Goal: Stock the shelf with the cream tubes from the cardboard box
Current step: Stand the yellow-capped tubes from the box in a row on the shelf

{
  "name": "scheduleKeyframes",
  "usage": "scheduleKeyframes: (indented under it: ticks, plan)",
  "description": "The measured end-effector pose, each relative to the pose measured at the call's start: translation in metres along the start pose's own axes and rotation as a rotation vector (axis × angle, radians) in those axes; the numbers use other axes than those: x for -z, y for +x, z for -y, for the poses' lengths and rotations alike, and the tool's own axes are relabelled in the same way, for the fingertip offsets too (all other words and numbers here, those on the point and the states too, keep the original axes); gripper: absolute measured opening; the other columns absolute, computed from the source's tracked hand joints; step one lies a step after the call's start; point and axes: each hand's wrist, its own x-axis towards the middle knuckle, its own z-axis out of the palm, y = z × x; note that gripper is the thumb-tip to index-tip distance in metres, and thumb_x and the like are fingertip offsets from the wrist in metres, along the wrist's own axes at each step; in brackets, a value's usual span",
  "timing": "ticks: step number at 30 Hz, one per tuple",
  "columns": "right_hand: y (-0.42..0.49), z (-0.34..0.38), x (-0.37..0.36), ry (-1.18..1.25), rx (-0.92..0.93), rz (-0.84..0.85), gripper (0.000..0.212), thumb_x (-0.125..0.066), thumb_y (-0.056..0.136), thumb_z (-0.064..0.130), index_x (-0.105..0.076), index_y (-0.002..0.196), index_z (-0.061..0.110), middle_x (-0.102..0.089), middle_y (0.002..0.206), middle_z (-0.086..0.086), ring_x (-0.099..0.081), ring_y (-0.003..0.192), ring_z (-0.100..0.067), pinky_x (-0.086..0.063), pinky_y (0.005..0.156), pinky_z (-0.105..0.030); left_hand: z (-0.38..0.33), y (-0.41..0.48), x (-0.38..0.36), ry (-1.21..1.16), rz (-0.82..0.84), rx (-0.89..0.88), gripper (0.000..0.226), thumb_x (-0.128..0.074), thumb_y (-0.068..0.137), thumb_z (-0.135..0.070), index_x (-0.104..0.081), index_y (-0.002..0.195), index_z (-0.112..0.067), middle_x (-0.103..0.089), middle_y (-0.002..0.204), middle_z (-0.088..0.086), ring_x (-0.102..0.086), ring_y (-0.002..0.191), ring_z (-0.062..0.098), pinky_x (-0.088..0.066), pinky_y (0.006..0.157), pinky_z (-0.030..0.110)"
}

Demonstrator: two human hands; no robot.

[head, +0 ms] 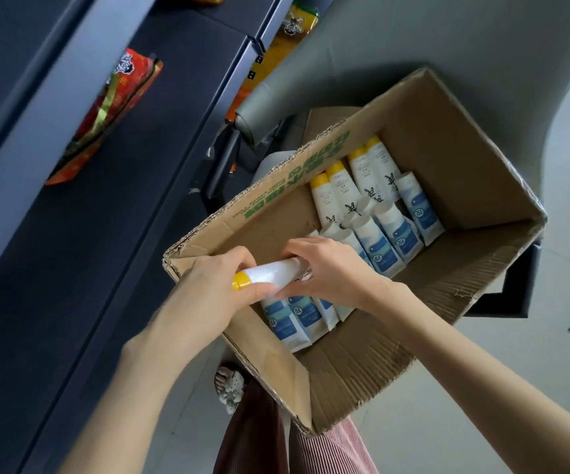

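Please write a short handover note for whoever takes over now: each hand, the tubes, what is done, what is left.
Left hand grips the cap end of a yellow-capped tube; right hand holds its other end, over the cardboard box.
Four more yellow-capped tubes and several blue-label tubes lie in the box.
The shelf shows only snack packets, no tubes in view.
Left: shelve this tube, then the rest.

1. The cardboard box (430, 138) is open-topped; its floor lies bare to the right of the packed cream tubes (389, 230).
2. On the shelf (174, 107), a red snack packet (106, 114) takes one stretch; the board beside it is bare.
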Motion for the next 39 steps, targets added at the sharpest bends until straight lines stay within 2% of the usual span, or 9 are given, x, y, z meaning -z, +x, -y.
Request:
scheduleKeyframes:
  ticks: [3,7,11,14,20,26,29,34,39]
  plan:
    - [-0.003,-0.005,0.009,-0.038,-0.003,0.027,0.060,-0.072,0.066,0.061,-0.057,0.107,0.021,-0.058,0.096,0.009,-0.049,0.089,-0.010,-0.045,0.070,-0.034,0.005,0.003,0.005,-0.106,0.206,0.058,0.040,-0.065,0.073,-0.060,-0.059,0.103,-0.035,-0.059,0.097,-0.010,-0.059,0.088,0.009,-0.055,0.069,0.031]
    - [-0.002,-0.007,0.024,0.097,-0.031,0.039,0.061,-0.068,0.066,0.063,-0.060,0.104,0.016,-0.054,0.084,0.016,-0.049,0.078,-0.003,-0.046,0.065,-0.028,0.011,0.000,0.016,-0.453,0.404,0.106,0.043,-0.066,0.065,-0.056,-0.068,0.099,-0.032,-0.070,0.090,-0.006,-0.067,0.082,0.011,-0.057,0.061,0.025]
    - [0.010,-0.036,0.036,0.450,-0.180,-0.234,0.039,-0.052,0.089,0.049,-0.063,0.094,0.013,-0.065,0.086,0.007,-0.060,0.080,-0.001,-0.046,0.066,-0.013,0.017,-0.006,0.026,-0.649,0.383,0.086,0.036,-0.066,0.069,-0.051,-0.071,0.098,-0.030,-0.072,0.092,-0.002,-0.069,0.079,0.013,-0.056,0.059,0.024]
    - [0.031,-0.071,0.026,0.307,-0.422,-0.366,0.025,-0.051,0.097,0.025,-0.059,0.112,0.007,-0.064,0.108,-0.003,-0.059,0.101,-0.014,-0.042,0.077,-0.016,0.014,-0.003,0.029,-0.866,0.302,0.076,0.028,-0.075,0.073,-0.047,-0.072,0.095,-0.029,-0.072,0.093,0.005,-0.069,0.077,0.017,-0.059,0.063,0.031]
    - [0.075,-0.099,-0.005,0.157,-0.604,-0.106,0.047,-0.048,0.095,0.017,-0.034,0.139,0.003,-0.041,0.139,-0.018,-0.044,0.124,-0.034,-0.038,0.097,-0.037,0.007,0.007,0.026,-1.107,0.243,0.024,0.041,-0.072,0.072,-0.015,-0.069,0.106,-0.037,-0.070,0.108,0.006,-0.069,0.095,0.027,-0.058,0.068,0.030]
    - [0.103,-0.099,-0.018,0.040,-0.792,-0.148,0.058,-0.052,0.090,0.012,-0.025,0.138,-0.003,-0.030,0.139,-0.023,-0.038,0.125,-0.040,-0.037,0.102,-0.042,0.009,0.009,0.027,-1.168,0.166,-0.011,0.053,-0.064,0.070,-0.010,-0.062,0.116,-0.035,-0.069,0.108,0.009,-0.066,0.099,0.037,-0.059,0.069,0.034]
    - [0.107,-0.100,-0.021,0.061,-0.830,-0.140,0.073,-0.062,0.086,0.022,-0.021,0.142,-0.002,-0.029,0.141,-0.020,-0.034,0.129,-0.038,-0.036,0.105,-0.044,0.011,0.010,0.030,-1.154,0.165,-0.019,0.054,-0.065,0.070,-0.012,-0.061,0.117,-0.037,-0.069,0.109,0.010,-0.066,0.100,0.036,-0.058,0.067,0.032]
    - [0.114,-0.104,-0.017,-0.057,-0.771,0.020,0.066,-0.064,0.085,0.039,-0.037,0.136,0.008,-0.033,0.140,-0.020,-0.029,0.131,-0.036,-0.035,0.102,-0.044,0.014,0.012,0.032,-1.173,0.145,-0.011,0.051,-0.064,0.069,-0.013,-0.062,0.115,-0.036,-0.069,0.108,0.008,-0.066,0.099,0.037,-0.058,0.067,0.032]
    - [0.115,-0.103,-0.028,-0.115,-0.675,0.195,0.082,-0.070,0.082,0.024,-0.018,0.144,0.013,-0.032,0.143,-0.017,-0.033,0.132,-0.037,-0.037,0.104,-0.048,0.019,0.014,0.035,-1.187,0.126,-0.004,0.051,-0.064,0.070,-0.012,-0.060,0.117,-0.033,-0.070,0.107,0.006,-0.068,0.096,0.036,-0.058,0.065,0.031]
